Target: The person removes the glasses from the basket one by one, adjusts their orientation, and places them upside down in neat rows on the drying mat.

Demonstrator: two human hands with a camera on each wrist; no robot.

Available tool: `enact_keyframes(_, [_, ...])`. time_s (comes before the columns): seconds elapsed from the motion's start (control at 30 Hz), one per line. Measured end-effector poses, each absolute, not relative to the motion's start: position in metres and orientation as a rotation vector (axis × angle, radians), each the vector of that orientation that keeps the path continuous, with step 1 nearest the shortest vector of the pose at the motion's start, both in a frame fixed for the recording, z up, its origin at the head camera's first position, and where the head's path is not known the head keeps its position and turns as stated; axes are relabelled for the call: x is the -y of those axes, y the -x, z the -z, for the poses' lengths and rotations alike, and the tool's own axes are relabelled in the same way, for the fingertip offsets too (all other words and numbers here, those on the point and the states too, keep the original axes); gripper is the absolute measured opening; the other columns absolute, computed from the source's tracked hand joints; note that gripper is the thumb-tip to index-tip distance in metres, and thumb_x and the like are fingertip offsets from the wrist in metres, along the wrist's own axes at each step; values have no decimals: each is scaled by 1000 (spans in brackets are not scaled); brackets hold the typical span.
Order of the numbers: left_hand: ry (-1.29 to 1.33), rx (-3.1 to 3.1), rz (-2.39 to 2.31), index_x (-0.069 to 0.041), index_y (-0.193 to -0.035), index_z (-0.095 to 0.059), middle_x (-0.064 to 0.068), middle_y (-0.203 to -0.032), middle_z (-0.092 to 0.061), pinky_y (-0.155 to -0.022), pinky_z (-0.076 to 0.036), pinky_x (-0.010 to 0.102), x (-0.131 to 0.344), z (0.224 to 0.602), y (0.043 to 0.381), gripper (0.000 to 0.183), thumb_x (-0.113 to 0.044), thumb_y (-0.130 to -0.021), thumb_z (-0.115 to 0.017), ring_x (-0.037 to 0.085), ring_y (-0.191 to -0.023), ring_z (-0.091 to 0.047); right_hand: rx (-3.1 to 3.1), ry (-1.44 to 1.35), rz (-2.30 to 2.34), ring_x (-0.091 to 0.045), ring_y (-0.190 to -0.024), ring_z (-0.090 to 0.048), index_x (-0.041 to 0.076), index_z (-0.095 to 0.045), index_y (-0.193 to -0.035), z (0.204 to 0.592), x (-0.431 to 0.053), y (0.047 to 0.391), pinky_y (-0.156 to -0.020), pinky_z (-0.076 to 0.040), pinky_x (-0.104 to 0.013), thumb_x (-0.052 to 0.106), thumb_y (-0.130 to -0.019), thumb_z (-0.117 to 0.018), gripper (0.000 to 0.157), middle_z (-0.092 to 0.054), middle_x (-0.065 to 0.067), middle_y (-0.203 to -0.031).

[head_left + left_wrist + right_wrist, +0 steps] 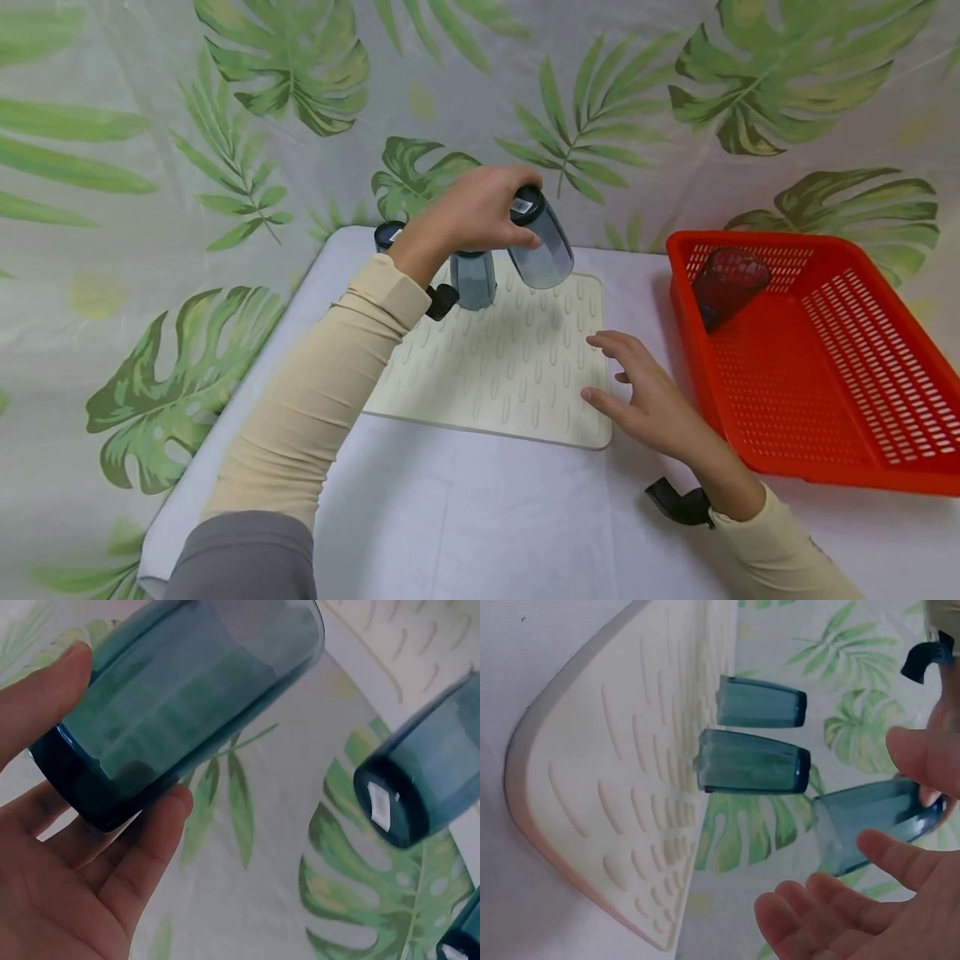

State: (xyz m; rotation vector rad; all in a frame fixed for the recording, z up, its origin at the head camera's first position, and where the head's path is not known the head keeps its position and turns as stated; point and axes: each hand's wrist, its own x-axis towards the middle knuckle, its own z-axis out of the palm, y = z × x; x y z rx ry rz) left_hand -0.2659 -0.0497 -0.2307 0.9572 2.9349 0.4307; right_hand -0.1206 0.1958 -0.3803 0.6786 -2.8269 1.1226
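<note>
My left hand (487, 208) grips a blue-tinted drinking glass (546, 250) by its dark, thick base, mouth downward and tilted, above the back of a cream ridged drying mat (525, 383). In the left wrist view the thumb and fingertips pinch the glass (180, 705) near its base. Two more blue glasses stand upside down on the mat, one (472, 282) beside the left wrist and another (388, 235) partly hidden behind the forearm. My right hand (648, 396) hovers at the mat's right edge, fingers spread and relaxed, holding nothing.
A red plastic basket (787, 400) with slotted walls stands on the right, a dark-looking glass (729, 283) leaning in its back left corner. White cloth (480, 508) covers the table. A leaf-printed sheet (600, 100) hangs behind.
</note>
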Motion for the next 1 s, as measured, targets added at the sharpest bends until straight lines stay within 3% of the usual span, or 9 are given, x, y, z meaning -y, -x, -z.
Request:
enact_keyframes(0.37, [-867,-2890,-333,-11,-136,-43,5,-123,-61,-86,-52,32,23,257,281,60,-37,-89,-72,18,-104,-60,2866,-710,-1066,-35,-136,-41,6,-43,-145,379,-199,122,-97,-52,-57,20,-90,-71,64,-40,-19,-151])
enact_keyframes(1.0, [-909,-2879,-201,-12,-143,-46,7,-137,-58,-100,-49,37,17,290,294,61,-33,-91,-71,22,-121,-58,2887,-673,-1102,-35,-136,-39,4,-39,-146,384,-202,118,-99,-50,-60,19,-90,-70,65,-37,-20,-153])
